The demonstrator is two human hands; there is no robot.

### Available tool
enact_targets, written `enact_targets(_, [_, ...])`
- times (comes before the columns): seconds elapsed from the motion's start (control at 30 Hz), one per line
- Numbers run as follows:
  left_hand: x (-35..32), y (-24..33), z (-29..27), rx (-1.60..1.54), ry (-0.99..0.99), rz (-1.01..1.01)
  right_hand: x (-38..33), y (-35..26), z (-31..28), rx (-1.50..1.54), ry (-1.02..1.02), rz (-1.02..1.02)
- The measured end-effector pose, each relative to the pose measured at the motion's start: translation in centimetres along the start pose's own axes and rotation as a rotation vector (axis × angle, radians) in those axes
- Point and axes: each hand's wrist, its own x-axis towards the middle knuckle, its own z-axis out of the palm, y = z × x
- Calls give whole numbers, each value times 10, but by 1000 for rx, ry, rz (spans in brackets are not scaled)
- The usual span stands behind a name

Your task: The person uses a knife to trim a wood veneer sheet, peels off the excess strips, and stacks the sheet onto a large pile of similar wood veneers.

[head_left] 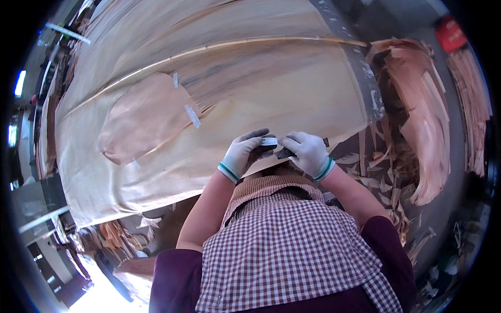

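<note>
Both of my hands wear white gloves with green cuffs and dark fingertips, held close together above the near edge of a broad, pale wood veneer sheet (pixel 292 104). My left hand (pixel 243 152) closes round a small white object (pixel 269 141), possibly a roll of tape. Just beside it, my right hand (pixel 309 152) grips a dark, flat tool (pixel 285 153), whose other end shows past the knuckles; its exact kind is unclear. To the left lies a rounded pinkish veneer patch (pixel 143 117), with white tape strips (pixel 192 116) at its edge.
A long thin stick (pixel 219 46) lies across the sheet. On the right stands a curled stack of reddish veneer (pixel 420 115), with a further stack (pixel 467 104) behind. Torn veneer scraps (pixel 378 182) litter the floor. More scraps (pixel 117 237) hang at lower left.
</note>
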Motion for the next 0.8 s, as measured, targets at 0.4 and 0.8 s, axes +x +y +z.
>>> enact_targets(0.4, [35,-35,82,117,-361,-106,-106,-15,-34,788,644,1010])
enact_targets(0.8, [88,-117,239,234,-419,-3,-189,49,-103,594,922,968])
